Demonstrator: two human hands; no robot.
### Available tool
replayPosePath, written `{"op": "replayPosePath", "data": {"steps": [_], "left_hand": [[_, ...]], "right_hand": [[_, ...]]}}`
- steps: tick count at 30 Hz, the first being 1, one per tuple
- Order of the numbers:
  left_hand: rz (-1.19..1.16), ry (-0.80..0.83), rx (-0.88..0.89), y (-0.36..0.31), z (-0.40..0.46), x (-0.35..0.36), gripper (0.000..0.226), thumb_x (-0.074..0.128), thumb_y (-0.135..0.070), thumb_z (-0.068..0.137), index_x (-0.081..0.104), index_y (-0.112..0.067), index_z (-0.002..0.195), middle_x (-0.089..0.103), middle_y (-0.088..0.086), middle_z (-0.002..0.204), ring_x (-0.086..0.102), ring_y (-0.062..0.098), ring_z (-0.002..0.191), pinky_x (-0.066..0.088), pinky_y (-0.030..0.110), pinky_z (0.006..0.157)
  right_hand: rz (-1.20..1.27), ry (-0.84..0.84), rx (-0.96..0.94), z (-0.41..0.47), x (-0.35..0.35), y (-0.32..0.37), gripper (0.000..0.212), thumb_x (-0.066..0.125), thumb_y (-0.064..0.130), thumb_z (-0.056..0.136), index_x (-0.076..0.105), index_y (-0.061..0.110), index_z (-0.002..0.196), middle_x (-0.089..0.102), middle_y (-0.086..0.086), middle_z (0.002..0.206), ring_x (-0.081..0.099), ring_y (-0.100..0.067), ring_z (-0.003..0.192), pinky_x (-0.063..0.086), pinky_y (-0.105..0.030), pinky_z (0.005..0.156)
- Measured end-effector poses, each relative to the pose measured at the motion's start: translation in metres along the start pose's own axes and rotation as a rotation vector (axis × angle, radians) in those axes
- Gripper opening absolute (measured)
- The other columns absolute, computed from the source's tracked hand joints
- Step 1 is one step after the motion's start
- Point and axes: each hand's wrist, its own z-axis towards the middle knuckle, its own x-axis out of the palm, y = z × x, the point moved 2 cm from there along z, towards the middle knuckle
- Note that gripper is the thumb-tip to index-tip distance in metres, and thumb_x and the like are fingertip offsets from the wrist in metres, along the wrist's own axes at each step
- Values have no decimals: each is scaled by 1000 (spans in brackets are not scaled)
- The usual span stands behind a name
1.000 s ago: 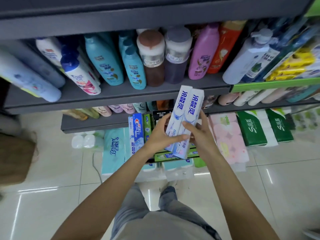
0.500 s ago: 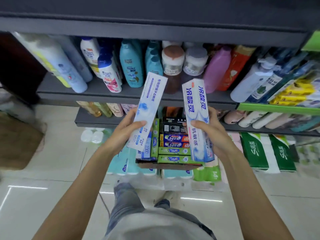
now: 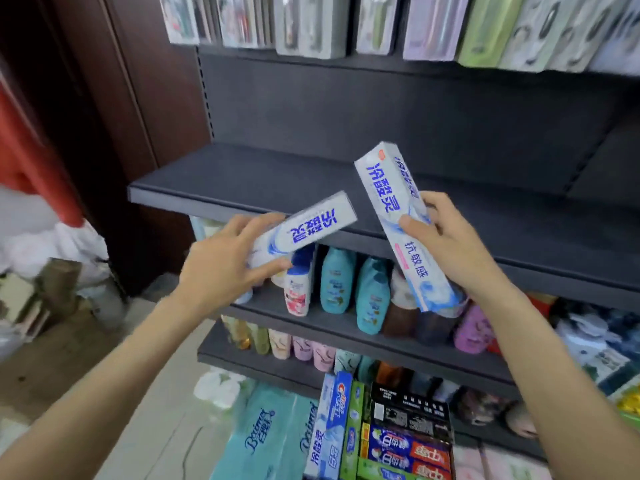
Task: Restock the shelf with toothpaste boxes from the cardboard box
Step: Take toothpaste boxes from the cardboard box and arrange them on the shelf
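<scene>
My left hand grips one white toothpaste box with blue characters, held nearly level at the front lip of a bare dark grey shelf. In my right hand is a second white and blue toothpaste box, tilted with its top end above the shelf edge. At the bottom of the view, the cardboard box holds several more toothpaste boxes standing on edge or stacked.
Shampoo bottles fill the shelf below the bare one, with more bottles lower down. Hanging blister packs line the top. Teal tissue packs lie on the floor beside the box. A dark wooden panel stands to the left.
Both hands have lifted from above the cardboard box to the bare shelf. The view has tilted upward. The left box has turned nearly flat.
</scene>
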Motion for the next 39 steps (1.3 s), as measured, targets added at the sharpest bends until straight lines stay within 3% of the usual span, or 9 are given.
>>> {"op": "replayPosePath", "data": {"steps": [3, 6, 11, 16, 22, 27, 32, 36, 39], "left_hand": [[181, -86, 206, 32, 39, -5, 65, 26, -74, 84, 42, -32, 132, 57, 1, 102, 64, 23, 82, 49, 31, 53], [231, -122, 266, 75, 81, -1, 67, 39, -67, 85, 49, -20, 132, 54, 6, 103, 57, 27, 86, 52, 38, 68], [-76, -45, -100, 142, 144, 7, 63, 52, -71, 68, 55, -27, 113, 54, -5, 102, 56, 17, 93, 47, 35, 73], [-622, 70, -448, 211, 207, 24, 62, 58, -73, 56, 58, -24, 94, 65, -14, 95, 62, 12, 90, 47, 35, 86], [-791, 154, -577, 265, 237, 58, 49, 68, -53, 77, 54, -12, 100, 68, 2, 95, 68, 12, 77, 50, 22, 51], [-930, 189, -692, 303, 238, 70, 58, 70, -44, 79, 44, -8, 116, 68, 7, 97, 69, 16, 71, 55, 25, 51], [-1058, 245, -688, 314, 247, 73, 55, 71, -39, 80, 55, 0, 116, 72, 14, 96, 71, 17, 69, 57, 25, 56], [-1166, 169, -720, 299, 257, 78, 34, 70, -32, 83, 58, -5, 102, 70, 14, 97, 71, 19, 72, 59, 27, 58], [-1258, 91, -776, 288, 266, 86, 40, 66, -30, 86, 56, -3, 115, 65, 15, 110, 70, 24, 87, 60, 30, 63]], "right_hand": [[-133, -9, -43, 46, 11, 14, 30, 67, 28, 85, 50, 27, 110, 65, 8, 110, 61, -9, 95, 46, -28, 87], [-225, -16, -58, 91, 29, 27, 28, 68, 30, 84, 53, 26, 108, 63, 10, 106, 59, -10, 95, 45, -28, 85], [-275, -59, 2, 168, 70, 25, 26, 69, 34, 81, 60, 29, 105, 66, 6, 106, 63, -12, 95, 48, -30, 84], [-421, -27, -10, 247, 130, 25, 36, 73, 33, 77, 60, 31, 110, 68, 5, 103, 63, -13, 93, 47, -27, 80], [-703, 65, -144, 339, 210, 26, 42, 72, 33, 75, 56, 30, 113, 68, 3, 107, 62, -22, 96, 49, -37, 84], [-953, 152, -322, 391, 276, 18, 36, 64, 26, 86, 53, 21, 120, 58, -1, 117, 52, -25, 105, 43, -35, 79], [-1071, 193, -359, 416, 300, -3, 28, 53, 10, 91, 57, 16, 119, 56, -3, 122, 45, -24, 114, 39, -33, 84], [-738, 100, -295, 406, 287, 9, 20, 53, 25, 93, 67, 19, 105, 62, 0, 114, 53, -20, 107, 42, -31, 92], [-441, 306, -136, 373, 274, 29, 33, 57, 51, 86, 57, 34, 114, 62, 11, 111, 59, -10, 100, 47, -31, 89]]}}
